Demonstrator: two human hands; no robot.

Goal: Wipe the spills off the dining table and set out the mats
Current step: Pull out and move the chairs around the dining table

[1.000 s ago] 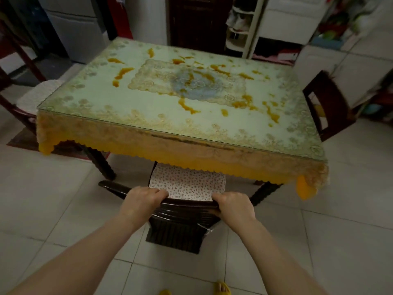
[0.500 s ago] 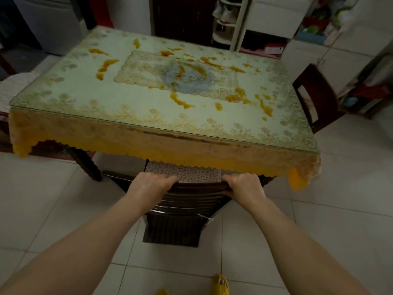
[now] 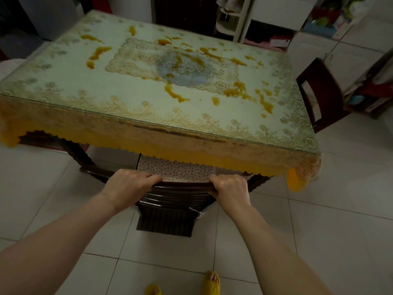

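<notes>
The dining table has a glass top over a pale floral cloth with a yellow fringe. Several orange-brown spills streak its middle and right side. A dark wooden chair stands at the near edge, its seat with a speckled cushion partly under the table. My left hand and my right hand both grip the top rail of the chair's back. No cloth or mats are in view.
A second dark chair stands at the table's right side. White cabinets and a shelf unit lie beyond the far edge. The floor is pale tile, with my feet in yellow slippers at the bottom.
The chair has slid forward under the table with both hands on its back, so less of the seat cushion shows. The view has moved closer to the table.
</notes>
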